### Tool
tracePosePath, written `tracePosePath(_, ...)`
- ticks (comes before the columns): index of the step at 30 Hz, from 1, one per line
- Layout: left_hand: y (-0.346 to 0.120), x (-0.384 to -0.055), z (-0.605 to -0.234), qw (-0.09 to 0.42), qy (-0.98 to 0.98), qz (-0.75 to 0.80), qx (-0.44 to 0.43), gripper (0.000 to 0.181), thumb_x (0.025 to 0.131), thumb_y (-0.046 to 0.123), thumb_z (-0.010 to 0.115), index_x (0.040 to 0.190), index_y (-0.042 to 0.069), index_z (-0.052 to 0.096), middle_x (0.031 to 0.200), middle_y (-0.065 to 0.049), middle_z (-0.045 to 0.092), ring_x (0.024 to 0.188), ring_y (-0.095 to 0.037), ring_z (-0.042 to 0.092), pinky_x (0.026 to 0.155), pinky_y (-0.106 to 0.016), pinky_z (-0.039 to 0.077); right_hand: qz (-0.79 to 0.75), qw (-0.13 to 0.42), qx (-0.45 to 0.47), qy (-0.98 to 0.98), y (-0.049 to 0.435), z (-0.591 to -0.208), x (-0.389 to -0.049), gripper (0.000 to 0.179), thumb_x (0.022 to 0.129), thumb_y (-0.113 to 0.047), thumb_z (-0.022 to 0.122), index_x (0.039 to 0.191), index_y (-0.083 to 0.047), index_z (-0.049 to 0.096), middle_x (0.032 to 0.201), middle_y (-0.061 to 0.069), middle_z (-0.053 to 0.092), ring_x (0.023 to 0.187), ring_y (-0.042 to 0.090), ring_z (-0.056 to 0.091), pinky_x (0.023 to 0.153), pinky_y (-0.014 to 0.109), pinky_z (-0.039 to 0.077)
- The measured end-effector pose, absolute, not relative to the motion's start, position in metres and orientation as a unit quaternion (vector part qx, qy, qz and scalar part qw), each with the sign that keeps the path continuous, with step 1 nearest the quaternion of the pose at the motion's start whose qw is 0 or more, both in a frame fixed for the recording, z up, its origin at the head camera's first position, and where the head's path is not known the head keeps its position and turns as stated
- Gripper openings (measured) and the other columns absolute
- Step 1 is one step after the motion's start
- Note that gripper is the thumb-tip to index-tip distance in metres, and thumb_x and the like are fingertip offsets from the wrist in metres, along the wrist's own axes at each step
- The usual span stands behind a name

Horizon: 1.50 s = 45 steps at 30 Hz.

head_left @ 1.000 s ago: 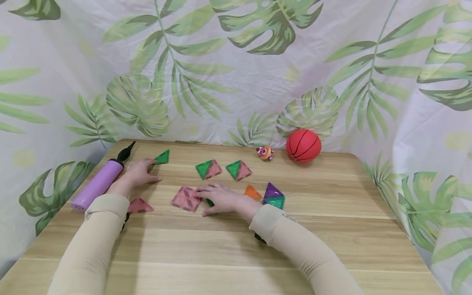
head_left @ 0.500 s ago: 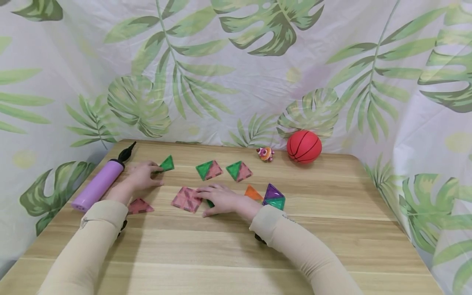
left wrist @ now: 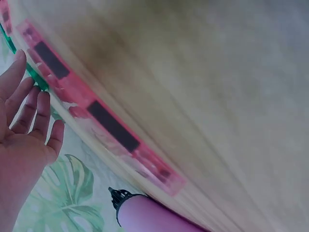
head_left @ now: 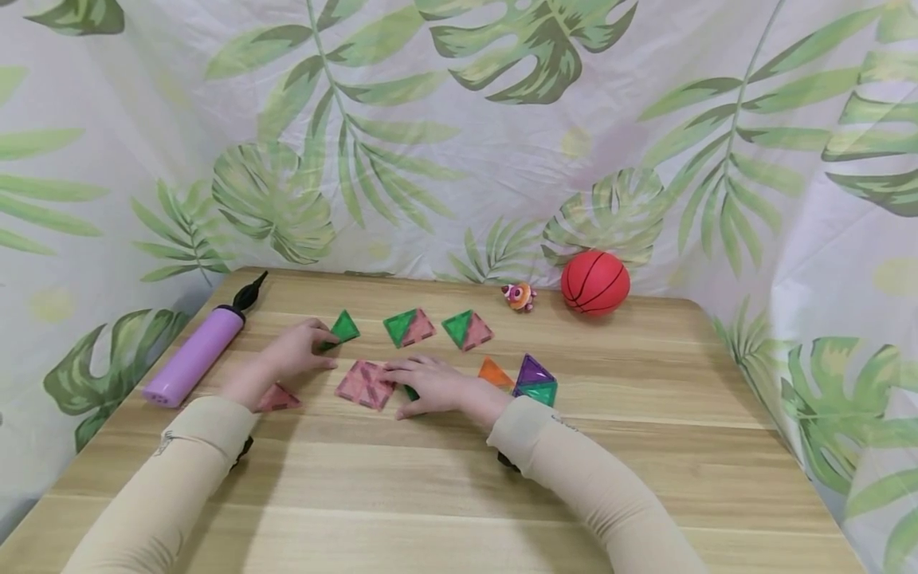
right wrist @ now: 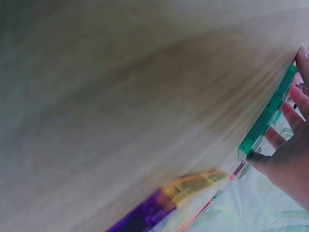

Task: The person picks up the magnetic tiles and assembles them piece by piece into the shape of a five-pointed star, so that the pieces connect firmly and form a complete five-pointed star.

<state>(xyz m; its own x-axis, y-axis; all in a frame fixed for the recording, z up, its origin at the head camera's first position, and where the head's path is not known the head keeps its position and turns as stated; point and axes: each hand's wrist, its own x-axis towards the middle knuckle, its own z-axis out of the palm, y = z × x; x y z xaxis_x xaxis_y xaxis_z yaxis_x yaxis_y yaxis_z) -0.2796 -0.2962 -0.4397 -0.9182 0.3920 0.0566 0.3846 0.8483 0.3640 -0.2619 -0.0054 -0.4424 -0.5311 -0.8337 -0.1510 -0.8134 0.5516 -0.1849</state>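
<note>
My left hand (head_left: pixel 297 351) touches a green triangular magnetic tile (head_left: pixel 345 325) with its fingertips at the tile's lower left, low over the table. In the left wrist view the fingers are loosely bent, and a sliver of green shows behind them. My right hand (head_left: pixel 433 387) rests with spread fingers over the right corner of a pink tile group (head_left: pixel 362 386). Beneath that palm lies a dark green tile (right wrist: pixel 269 113), mostly hidden from the head view. A pink triangle tile (head_left: pixel 281 397) lies beside my left wrist.
Two green-and-pink tile squares (head_left: pixel 409 328) sit farther back. Orange (head_left: pixel 494 371), purple (head_left: pixel 532 370) and teal (head_left: pixel 538 392) triangles lie right of my right hand. A purple hand pump (head_left: pixel 197 357), a small toy figure (head_left: pixel 519 296) and a red ball (head_left: pixel 595 283) stand around the edges.
My left hand has moved right and slightly toward me, and the green triangle has slid with it toward the green-and-pink squares. The right hand has stayed in place.
</note>
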Motion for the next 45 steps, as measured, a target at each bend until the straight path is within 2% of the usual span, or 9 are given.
tracePosePath(4, -0.296, -0.287, -0.438, 0.007, 0.955, 0.214, 0.206, 0.041, 0.08, 0.017, 0.076, 0.112, -0.005, 0.065, 0.107, -0.02, 0.055, 0.093, -0.033, 0.057, 0.081, -0.049, 0.047, -0.043, 0.109, -0.472, 0.874, -0.005, -0.443, -0.263, 0.074, 0.086, -0.052, 0.061, 0.148, -0.027, 0.031, 0.154, -0.005, 0.027, 0.14, 0.025, 0.025, 0.112, 0.048, 0.023)
tracePosePath(8, -0.301, -0.297, -0.438, 0.0, 0.96, 0.195, 0.202, 0.047, 0.082, 0.009, 0.072, 0.124, -0.004, 0.057, 0.119, -0.028, 0.049, 0.107, -0.044, 0.05, 0.09, -0.057, 0.041, -0.045, 0.111, -0.473, 0.873, -0.005, -0.442, -0.263, 0.073, 0.086, -0.052, 0.061, 0.148, -0.027, 0.031, 0.154, -0.005, 0.027, 0.141, 0.026, 0.024, 0.112, 0.049, 0.024)
tracePosePath(12, -0.305, -0.304, -0.436, 0.042, 0.967, 0.169, 0.186, 0.054, 0.087, 0.013, 0.068, 0.135, 0.001, 0.049, 0.134, -0.034, 0.038, 0.12, -0.054, 0.035, 0.096, -0.067, 0.028, -0.046, 0.115, -0.474, 0.872, -0.005, -0.442, -0.262, 0.073, 0.087, -0.052, 0.061, 0.148, -0.025, 0.032, 0.154, -0.004, 0.027, 0.141, 0.026, 0.024, 0.112, 0.05, 0.023)
tracePosePath(16, -0.307, -0.304, -0.436, 0.078, 0.968, 0.167, 0.168, 0.053, 0.09, 0.022, 0.065, 0.137, 0.006, 0.049, 0.139, -0.033, 0.034, 0.123, -0.057, 0.028, 0.095, -0.073, 0.02, -0.046, 0.116, -0.474, 0.872, -0.005, -0.441, -0.262, 0.073, 0.087, -0.052, 0.06, 0.148, -0.025, 0.032, 0.154, -0.004, 0.027, 0.141, 0.026, 0.024, 0.112, 0.049, 0.023)
tracePosePath(25, -0.298, -0.292, -0.446, 0.022, 0.968, 0.163, 0.187, 0.052, 0.086, 0.029, 0.068, 0.129, 0.001, 0.056, 0.13, -0.031, 0.047, 0.121, -0.052, 0.037, 0.1, -0.066, 0.026, -0.052, 0.119, -0.475, 0.871, -0.006, -0.442, -0.261, 0.074, 0.087, -0.051, 0.061, 0.149, -0.026, 0.03, 0.155, -0.004, 0.026, 0.141, 0.027, 0.023, 0.112, 0.05, 0.022)
tracePosePath(34, -0.303, -0.266, -0.416, 0.038, 0.971, 0.169, 0.165, 0.069, 0.083, 0.031, 0.072, 0.138, 0.001, 0.044, 0.137, -0.032, 0.04, 0.126, -0.052, 0.032, 0.1, -0.067, 0.025, -0.047, 0.115, -0.474, 0.872, -0.006, -0.441, -0.261, 0.073, 0.087, -0.05, 0.061, 0.149, -0.026, 0.03, 0.155, -0.004, 0.026, 0.141, 0.026, 0.024, 0.112, 0.049, 0.024)
tracePosePath(39, -0.321, -0.243, -0.4, 0.046, 0.98, 0.111, 0.158, 0.068, 0.078, 0.036, 0.076, 0.133, 0.006, 0.051, 0.132, -0.029, 0.047, 0.121, -0.051, 0.039, 0.087, -0.067, 0.033, -0.045, 0.118, -0.47, 0.874, -0.006, -0.441, -0.261, 0.074, 0.086, -0.051, 0.061, 0.149, -0.026, 0.03, 0.155, -0.004, 0.025, 0.141, 0.026, 0.023, 0.112, 0.049, 0.023)
tracePosePath(43, -0.335, -0.228, -0.403, 0.054, 0.98, 0.101, 0.16, 0.063, 0.073, 0.036, 0.079, 0.125, 0.007, 0.059, 0.12, -0.022, 0.057, 0.113, -0.045, 0.047, 0.078, -0.058, 0.038, -0.044, 0.12, -0.468, 0.874, -0.007, -0.441, -0.261, 0.074, 0.086, -0.051, 0.061, 0.149, -0.027, 0.03, 0.155, -0.005, 0.025, 0.142, 0.026, 0.022, 0.112, 0.05, 0.024)
tracePosePath(45, -0.34, -0.224, -0.406, 0.063, 0.978, 0.11, 0.168, 0.059, 0.072, 0.036, 0.081, 0.119, 0.006, 0.062, 0.108, -0.014, 0.063, 0.106, -0.038, 0.053, 0.076, -0.052, 0.04, -0.044, 0.121, -0.468, 0.874, -0.007, -0.441, -0.26, 0.073, 0.086, -0.051, 0.061, 0.149, -0.027, 0.03, 0.155, -0.005, 0.025, 0.142, 0.026, 0.022, 0.112, 0.05, 0.024)
